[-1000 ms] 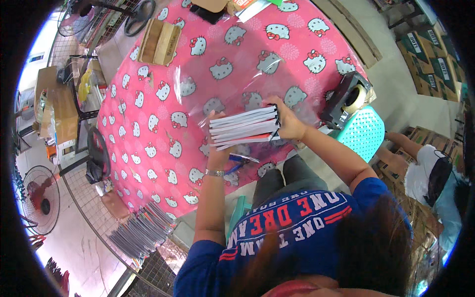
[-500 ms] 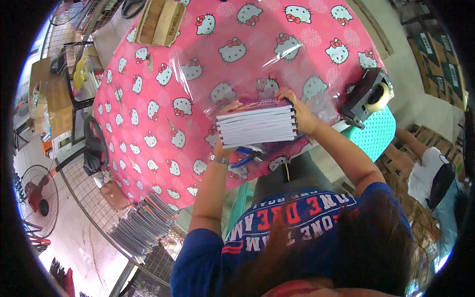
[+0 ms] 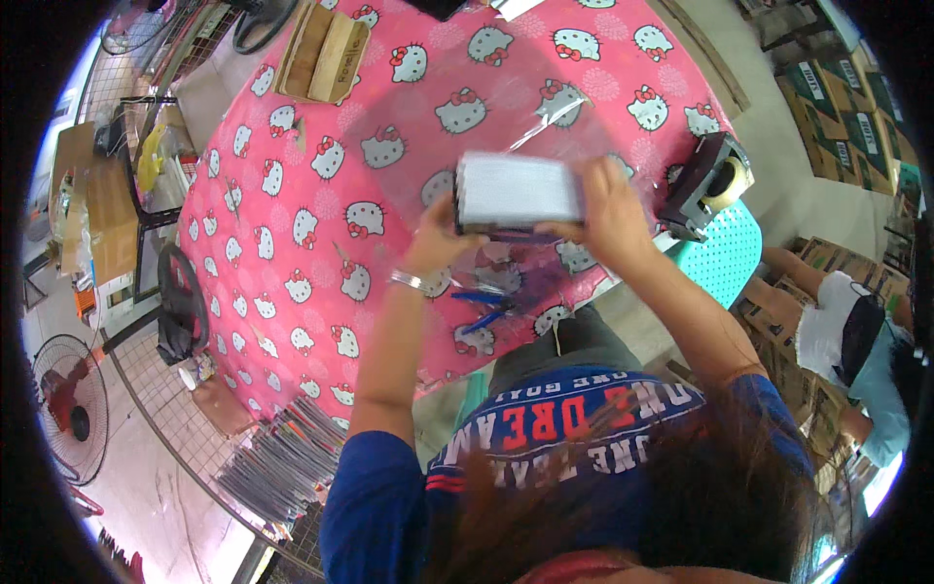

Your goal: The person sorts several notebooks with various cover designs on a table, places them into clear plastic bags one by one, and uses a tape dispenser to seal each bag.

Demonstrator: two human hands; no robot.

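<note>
A thick stack of books (image 3: 520, 190), its white page edges facing up, is held between my two hands above the near part of the table. My left hand (image 3: 443, 238) grips the lower left corner of the stack, its thumb along the bottom edge. On the other end my right hand (image 3: 613, 209) is closed around the stack, slightly blurred by motion. Beneath it a clear plastic sheet (image 3: 525, 122) is spread over the pink patterned tablecloth (image 3: 311, 263). A blue-handled hand tool (image 3: 482, 310) lies just below the stack, near my left wrist; its working end is hard to make out.
A black tape dispenser (image 3: 705, 185) stands at the table's right edge, beside a turquoise stool (image 3: 725, 255). A small wooden box (image 3: 323, 54) sits at the far left. Bundled grey rods or sheets (image 3: 282, 462), a fan (image 3: 73, 409), cartons (image 3: 842, 127) and another person (image 3: 827, 321) surround the table.
The stack has been turned so its page edges face up, and the purple cover no longer shows on top. Both my hands have shifted their hold around its ends.
</note>
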